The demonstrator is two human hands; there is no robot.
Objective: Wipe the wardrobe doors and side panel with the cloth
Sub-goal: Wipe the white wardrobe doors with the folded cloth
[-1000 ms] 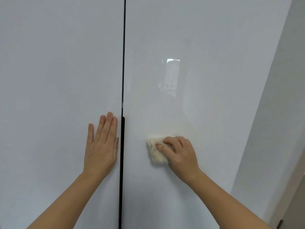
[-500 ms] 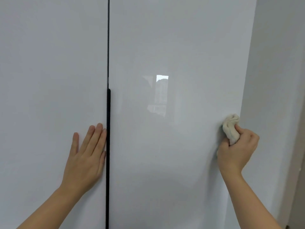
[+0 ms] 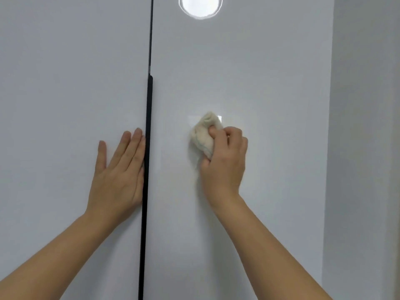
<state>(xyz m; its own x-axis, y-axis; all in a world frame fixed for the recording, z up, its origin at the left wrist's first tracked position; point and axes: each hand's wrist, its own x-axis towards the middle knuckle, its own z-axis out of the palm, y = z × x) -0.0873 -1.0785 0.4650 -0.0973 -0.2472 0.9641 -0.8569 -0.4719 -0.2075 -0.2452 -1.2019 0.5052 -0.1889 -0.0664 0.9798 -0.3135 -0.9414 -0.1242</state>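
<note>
Two glossy white wardrobe doors fill the view, split by a dark vertical gap with a black handle strip [image 3: 148, 148]. My left hand [image 3: 118, 174] lies flat with fingers spread on the left door [image 3: 65, 105], its fingertips beside the strip. My right hand [image 3: 225, 163] is shut on a crumpled cream cloth [image 3: 202, 137] and presses it against the middle of the right door [image 3: 270, 83]. Part of the cloth is hidden under my fingers.
The right door ends at a vertical edge, beyond which a plain grey-white side surface [image 3: 363, 148] runs down the right of the view. A bright round light reflection [image 3: 200, 6] shows near the top of the right door.
My right hand has carried the cloth from the right door's right edge leftwards to the door's middle. My left hand stays flat by the handle strip. The view has shifted.
</note>
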